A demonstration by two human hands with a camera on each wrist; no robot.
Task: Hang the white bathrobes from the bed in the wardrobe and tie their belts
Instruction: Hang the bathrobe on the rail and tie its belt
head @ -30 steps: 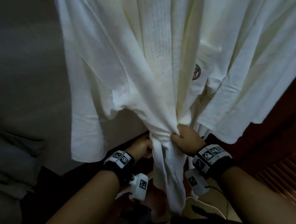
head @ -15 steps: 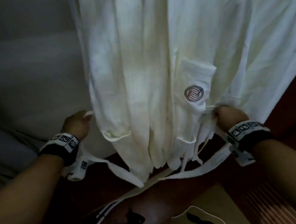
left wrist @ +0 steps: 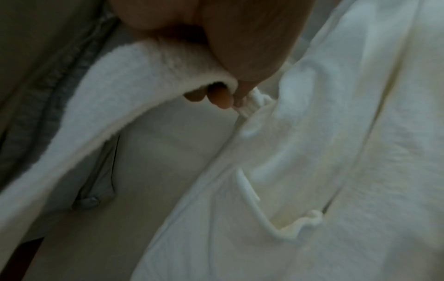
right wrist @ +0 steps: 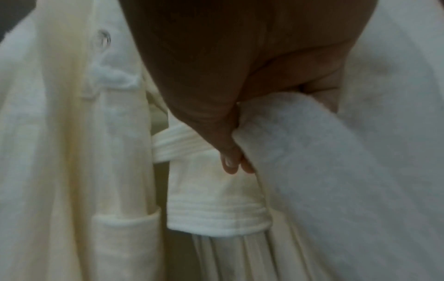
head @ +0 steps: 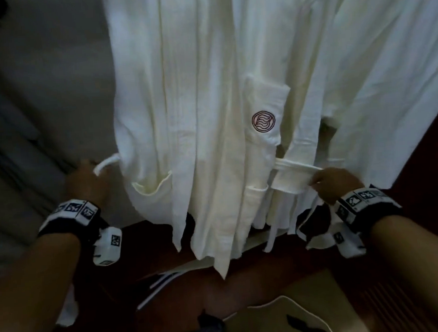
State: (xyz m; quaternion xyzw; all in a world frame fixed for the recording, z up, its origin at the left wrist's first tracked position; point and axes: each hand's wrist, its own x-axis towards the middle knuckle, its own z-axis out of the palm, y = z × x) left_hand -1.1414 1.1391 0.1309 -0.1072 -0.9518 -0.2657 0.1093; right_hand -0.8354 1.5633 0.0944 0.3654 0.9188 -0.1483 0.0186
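Note:
A white bathrobe point(head: 209, 115) hangs in front of me, with a round red emblem point(head: 263, 121) on its chest pocket. Its white belt point(head: 296, 170) runs out at waist height on both sides. My left hand point(head: 89, 181) grips the left belt end point(left wrist: 134, 79) beside the robe's left edge. My right hand point(head: 335, 183) grips the right belt end point(right wrist: 312, 152), thumb pinching it just right of the robe's sleeve cuff point(right wrist: 216, 218). A second white robe point(head: 387, 78) hangs close behind on the right.
Grey bedding point(head: 19, 152) lies to the left. Dark red-brown wood point(head: 423, 166) of the wardrobe shows at the right and below the hem. A loose white strip point(head: 183, 269) hangs low under the robe.
Both hands left the bunched front of the robe, moved apart to its sides and took the belt ends. Since half a second ago, the belt is drawn more taut.

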